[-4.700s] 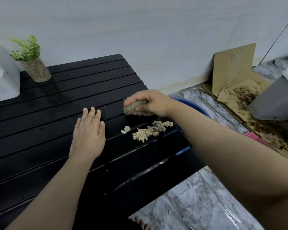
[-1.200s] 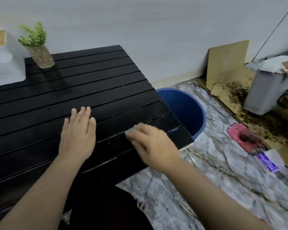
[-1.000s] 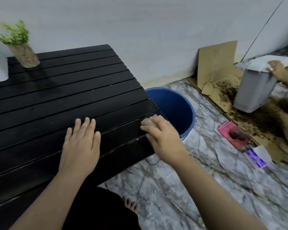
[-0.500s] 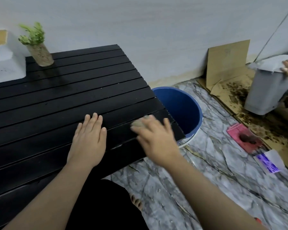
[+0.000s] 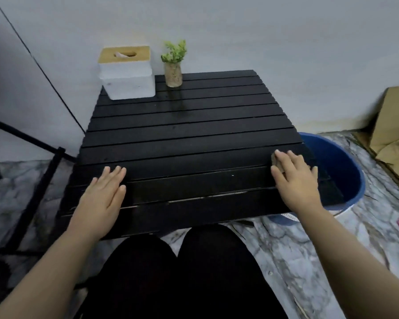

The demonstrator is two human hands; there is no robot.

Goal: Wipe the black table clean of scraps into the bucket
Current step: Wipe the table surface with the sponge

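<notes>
While the left hand (image 5: 104, 192) is lying flat, seemingly steadying the black slatted table (image 5: 182, 134), the right hand (image 5: 295, 180) is pressing straight fingers (image 5: 294, 158) onto a brownish sponge (image 5: 274, 160) at the edge above the round blue plastic bucket (image 5: 355, 171); no scraps showing.

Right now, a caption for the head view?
Right hand presses a sponge at the black table's edge by the blue bucket; left hand rests flat.

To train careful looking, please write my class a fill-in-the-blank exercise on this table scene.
1. The bucket beside the table is ___.
2. The plant stands to the ___ of the tissue box.
3. The right hand covers a sponge; the left hand holds ___.
Missing words: blue, right, nothing.
</notes>
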